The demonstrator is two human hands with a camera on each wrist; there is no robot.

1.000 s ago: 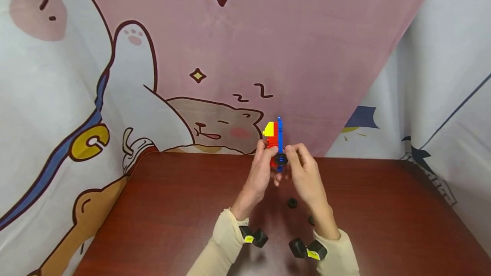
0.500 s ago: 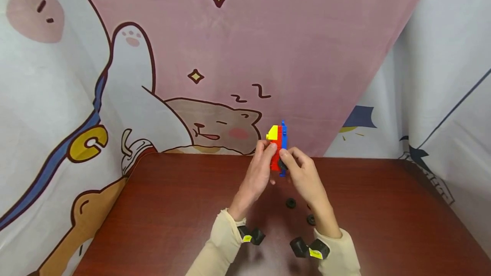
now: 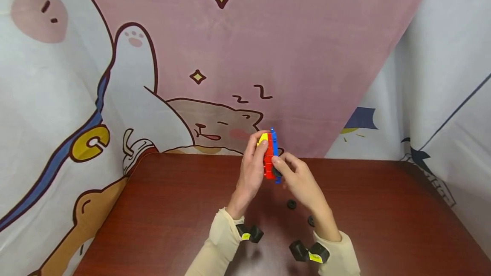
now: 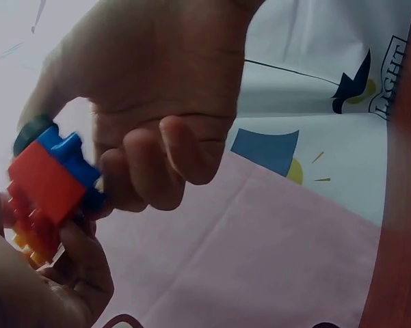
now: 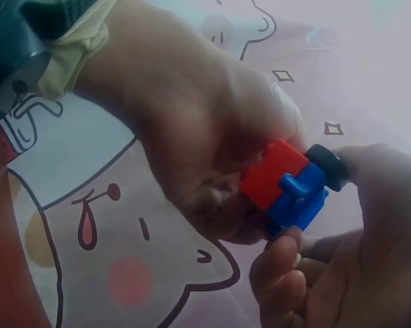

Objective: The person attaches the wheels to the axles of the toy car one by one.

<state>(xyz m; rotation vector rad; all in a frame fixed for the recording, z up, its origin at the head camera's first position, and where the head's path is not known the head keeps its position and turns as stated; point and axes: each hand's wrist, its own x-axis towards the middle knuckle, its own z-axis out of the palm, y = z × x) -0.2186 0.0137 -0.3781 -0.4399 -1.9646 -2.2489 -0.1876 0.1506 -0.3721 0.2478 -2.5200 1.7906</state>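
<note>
A toy brick car point(image 3: 270, 161) in red and yellow, on a blue base, is held up above the table with its blue side turned right. My left hand point(image 3: 250, 171) grips its red and yellow bricks. A black toy wheel point(image 5: 328, 166) sits at the side of the blue base. The right hand point(image 3: 307, 182) pinches there, its thumb on the wheel and its curled fingertips by the blue base point(image 5: 301, 205). From the left wrist, the same wheel point(image 4: 34, 133) shows beside the red brick point(image 4: 48, 181). Whether the wheel is fully seated is hidden.
Below the hands, a loose black wheel point(image 3: 291, 204) lies on the reddish-brown table point(image 3: 172, 208). Another wheel point(image 3: 311, 221) is partly covered by the right forearm. A printed cloth point(image 3: 307, 54) hangs behind the table's far edge.
The car has shifted slightly left and down with both hands. My left fingers have moved up over its yellow end. The right thumb has come onto the wheel, covering much of it.
</note>
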